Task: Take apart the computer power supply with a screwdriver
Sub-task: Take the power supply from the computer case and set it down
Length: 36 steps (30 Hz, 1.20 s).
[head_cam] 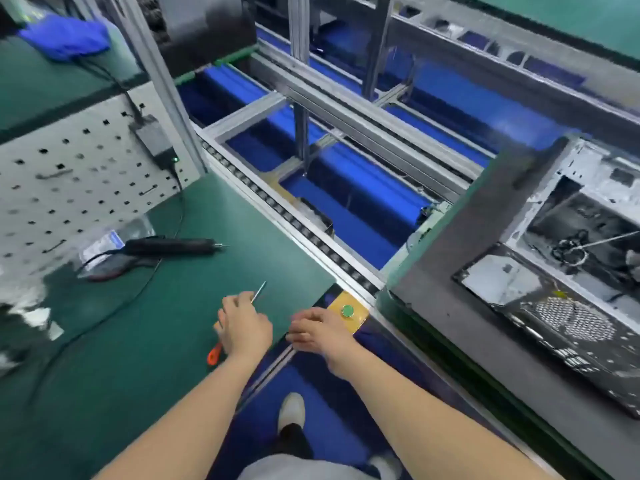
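Note:
My left hand (244, 325) is closed around a screwdriver (214, 353) with an orange-red handle; its thin metal shaft sticks out past my fingers over the green mat (138, 341). My right hand (320, 330) hovers at the mat's right edge, fingers curled, holding nothing, just left of a green button (347, 310) on a yellow plate. A computer case (568, 271) lies open on the grey pallet at the right, with the black power supply (554, 317) and its round fan grille at the case's near end.
An electric screwdriver (173, 245) with its cable lies on the mat's far left, beside red-handled pliers (114, 268) and a small plastic bag. A white pegboard (69, 178) holds a power adapter (156, 142). A roller conveyor frame (311, 230) runs between mat and pallet.

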Motion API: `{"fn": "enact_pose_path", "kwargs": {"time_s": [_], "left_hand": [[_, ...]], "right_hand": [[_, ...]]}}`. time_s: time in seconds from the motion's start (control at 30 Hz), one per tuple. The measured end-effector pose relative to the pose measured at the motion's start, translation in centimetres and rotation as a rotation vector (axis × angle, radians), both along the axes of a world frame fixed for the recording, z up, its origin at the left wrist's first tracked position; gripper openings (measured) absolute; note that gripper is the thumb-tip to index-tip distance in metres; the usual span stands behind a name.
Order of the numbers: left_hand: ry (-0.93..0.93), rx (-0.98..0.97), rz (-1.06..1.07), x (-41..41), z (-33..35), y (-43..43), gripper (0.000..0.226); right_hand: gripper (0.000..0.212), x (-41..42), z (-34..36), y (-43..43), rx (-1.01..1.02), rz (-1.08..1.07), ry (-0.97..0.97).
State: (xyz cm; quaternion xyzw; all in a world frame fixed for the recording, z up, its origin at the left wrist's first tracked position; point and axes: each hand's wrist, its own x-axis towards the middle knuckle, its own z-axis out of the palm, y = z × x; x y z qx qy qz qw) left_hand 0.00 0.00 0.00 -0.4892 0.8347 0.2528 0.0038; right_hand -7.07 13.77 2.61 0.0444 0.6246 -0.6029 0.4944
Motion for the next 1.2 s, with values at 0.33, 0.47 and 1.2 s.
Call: {"fn": "enact_pose_path", "kwargs": {"time_s": [0.33,0.47,1.2], "left_hand": [[-0.033,0.192,-0.075,1.7,-2.6,-5.2,0.023],[0.190,0.414,-0.044,-2.1,-0.2,-3.7,0.020],[0.267,0.980,-0.552,-15.2,6.9,25.8,0.019]], "right_hand": [[0.015,2.2,-3.1,-5.9,0.113,0.025,-0.062],[0.021,0.8,-2.6,-5.2,0.129,-0.036,0.102],[0.030,-5.4,6.3,28.6,0.633,-0.325,0.870]]}}
